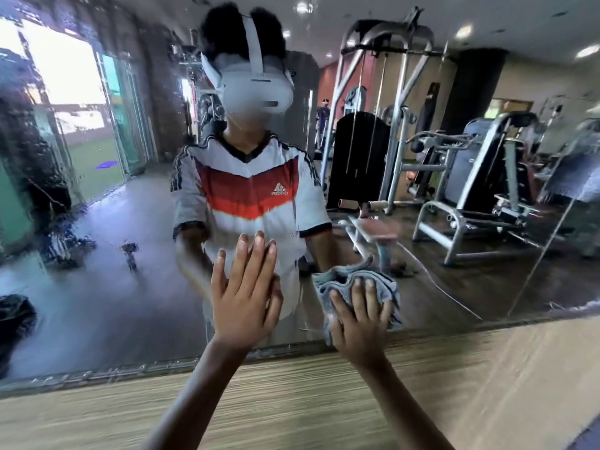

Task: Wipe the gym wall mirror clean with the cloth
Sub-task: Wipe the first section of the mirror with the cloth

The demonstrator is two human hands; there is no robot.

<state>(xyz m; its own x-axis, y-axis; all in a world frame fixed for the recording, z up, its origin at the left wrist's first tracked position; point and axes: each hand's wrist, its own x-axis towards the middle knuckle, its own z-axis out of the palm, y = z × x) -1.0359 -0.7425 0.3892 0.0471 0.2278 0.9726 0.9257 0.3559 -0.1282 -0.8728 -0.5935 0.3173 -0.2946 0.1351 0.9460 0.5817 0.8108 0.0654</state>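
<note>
Four straight fingers (259,254) of the left hand (243,297), close together and pointing up, palm flat against the large frameless gym wall mirror (130,287), thumb tucked near the palm's edge; forearm reaching up from the lower middle. Beside it, slightly lower, the fingers (358,293) of the right hand (357,323), a little spread and nearly straight, pressing the crumpled blue-grey cloth (344,277) onto the glass near the mirror's bottom edge, cloth bulging out above and to the right of the fingertips; right forearm rising from the lower right. Two hands, one cloth, one mirror. Left part of the glass wet, beaded and streaked; right part sharper, with grey weight machines reflected. Below the mirror, a pale striped wooden wall panel (292,401).
</note>
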